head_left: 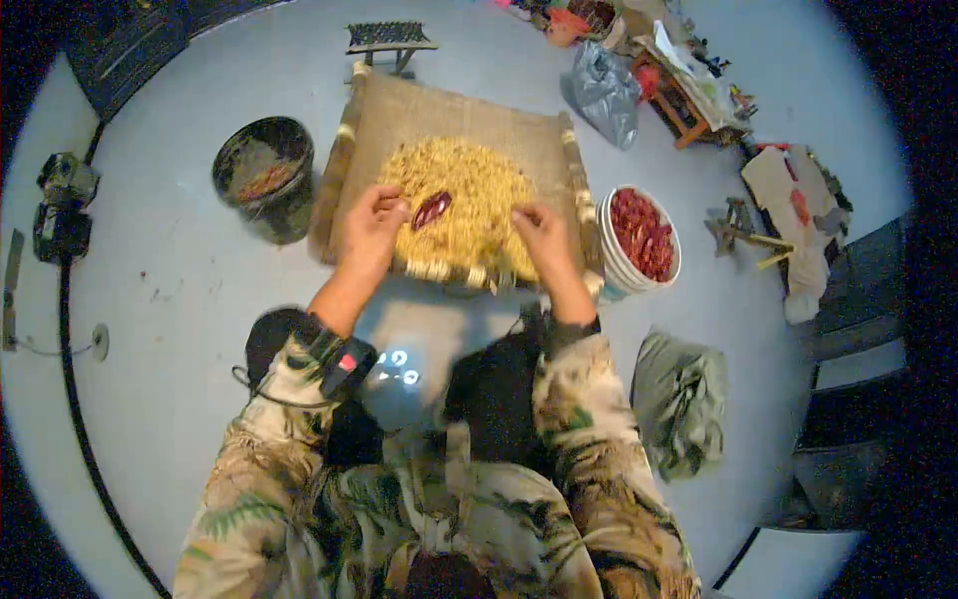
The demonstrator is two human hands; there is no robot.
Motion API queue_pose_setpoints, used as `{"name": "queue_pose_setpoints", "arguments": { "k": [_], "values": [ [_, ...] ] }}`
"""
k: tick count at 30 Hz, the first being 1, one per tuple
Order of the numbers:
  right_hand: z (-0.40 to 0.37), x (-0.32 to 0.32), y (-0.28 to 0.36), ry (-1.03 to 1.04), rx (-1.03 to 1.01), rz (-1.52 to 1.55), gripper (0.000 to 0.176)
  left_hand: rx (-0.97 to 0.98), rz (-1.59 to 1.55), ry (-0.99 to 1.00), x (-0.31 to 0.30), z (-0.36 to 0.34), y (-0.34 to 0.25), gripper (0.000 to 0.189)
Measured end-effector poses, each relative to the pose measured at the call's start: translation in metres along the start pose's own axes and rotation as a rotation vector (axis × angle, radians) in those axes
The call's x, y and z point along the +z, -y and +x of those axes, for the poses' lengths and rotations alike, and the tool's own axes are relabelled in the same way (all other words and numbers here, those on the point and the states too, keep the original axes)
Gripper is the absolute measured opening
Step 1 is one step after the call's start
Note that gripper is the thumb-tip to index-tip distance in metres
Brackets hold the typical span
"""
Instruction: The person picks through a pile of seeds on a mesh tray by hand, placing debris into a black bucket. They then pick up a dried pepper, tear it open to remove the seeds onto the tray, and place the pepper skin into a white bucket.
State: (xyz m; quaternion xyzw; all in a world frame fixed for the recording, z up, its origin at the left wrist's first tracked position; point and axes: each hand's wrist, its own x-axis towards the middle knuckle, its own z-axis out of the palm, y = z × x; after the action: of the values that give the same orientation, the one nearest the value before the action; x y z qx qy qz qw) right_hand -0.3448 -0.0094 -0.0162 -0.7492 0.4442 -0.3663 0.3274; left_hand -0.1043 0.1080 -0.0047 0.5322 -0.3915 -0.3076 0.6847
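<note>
Yellow kernels or seeds (469,190) are heaped on a woven mat in a wooden frame (399,100). A dark red pod, like a dried chili (431,211), lies on the heap beside the fingertips of my left hand (374,225). That hand hovers over the left front of the mat with its fingers curled toward the thumb; whether anything is between them is too small to tell. Over the right front of the heap is my right hand (542,235), thumb and fingers drawn together, and what they hold, if anything, cannot be made out.
Left of the frame stands a dark bucket (284,215) with reddish bits inside. A white bucket (617,262) of red pods (644,235) is at the right. Beyond are a small stool (389,40), a grey plastic bag (606,95) and a wooden table (684,100). A green-grey sack (681,404) lies right.
</note>
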Motion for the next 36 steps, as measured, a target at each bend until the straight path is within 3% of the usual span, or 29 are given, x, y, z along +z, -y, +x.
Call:
{"name": "queue_pose_setpoints", "arguments": {
  "k": [2,3,6,10,11,14,15,18,21,22,23,24,25,28,29,32,35,36],
  "values": [
    [0.004,-0.006,0.018,-0.016,0.026,0.039,0.027,-0.032,0.249,0.122,-0.006,-0.049,-0.007,0.023],
    [-0.005,-0.015,0.015,-0.035,0.059,0.016,0.026,-0.088,0.147,0.192,-0.011,-0.063,-0.002,0.02],
    [0.027,-0.035,0.001,-0.04,0.03,0.018,0.027,0.063,0.365,0.266,-0.032,-0.065,-0.058,0.019],
    [0.068,-0.009,0.039,0.008,-0.1,0.096,0.027,-0.005,0.288,0.093,-0.047,-0.034,-0.063,0.017],
    [0.07,0.001,0.046,0.041,-0.118,0.077,0.026,-0.089,0.296,0.081,-0.043,-0.027,-0.055,0.016],
    [0.069,0.047,0.03,0.138,-0.163,-0.085,0.026,-0.113,0.262,0.164,-0.019,0.004,-0.018,0.015],
    [0.072,0.06,0.019,0.169,-0.188,-0.164,0.028,-0.064,0.397,0.204,-0.011,0.019,-0.002,0.019],
    [0.075,0.094,-0.022,0.158,-0.347,-0.317,0.033,0.002,0.346,0.226,0.013,0.054,0.039,0.018],
    [0.086,0.116,-0.053,0.092,-0.605,-0.507,0.039,-0.008,0.657,0.23,0.017,0.071,0.055,0.02],
    [0.089,0.121,-0.055,0.118,-0.563,-0.46,0.036,-0.004,0.753,0.245,0.02,0.074,0.054,0.02],
    [0.091,0.126,-0.057,0.142,-0.52,-0.414,0.034,0.112,0.656,0.261,0.021,0.077,0.052,0.024],
    [0.092,0.128,-0.056,0.166,-0.473,-0.37,0.031,0.059,0.706,0.258,0.024,0.078,0.039,0.025],
    [0.098,0.127,-0.053,0.381,-0.301,-0.452,0.024,0.012,0.756,0.254,0.027,0.081,0.021,0.027],
    [0.097,0.118,-0.04,0.324,-0.275,-0.566,0.015,0.026,0.852,0.238,0.026,0.093,0.021,0.029],
    [0.098,0.114,-0.034,0.329,-0.214,-0.608,0.027,0.054,0.875,0.231,0.023,0.095,0.024,0.03],
    [0.1,0.089,-0.009,0.305,-0.094,-0.548,0.028,0.013,0.863,0.278,0.021,0.103,0.025,0.03],
    [0.099,0.074,-0.004,0.21,0.054,-0.351,0.03,0.085,0.748,0.278,0.024,0.105,0.035,0.032],
    [0.098,0.069,-0.001,0.188,0.061,-0.282,0.029,0.189,0.703,0.271,0.027,0.104,0.035,0.034]
  ]
}}
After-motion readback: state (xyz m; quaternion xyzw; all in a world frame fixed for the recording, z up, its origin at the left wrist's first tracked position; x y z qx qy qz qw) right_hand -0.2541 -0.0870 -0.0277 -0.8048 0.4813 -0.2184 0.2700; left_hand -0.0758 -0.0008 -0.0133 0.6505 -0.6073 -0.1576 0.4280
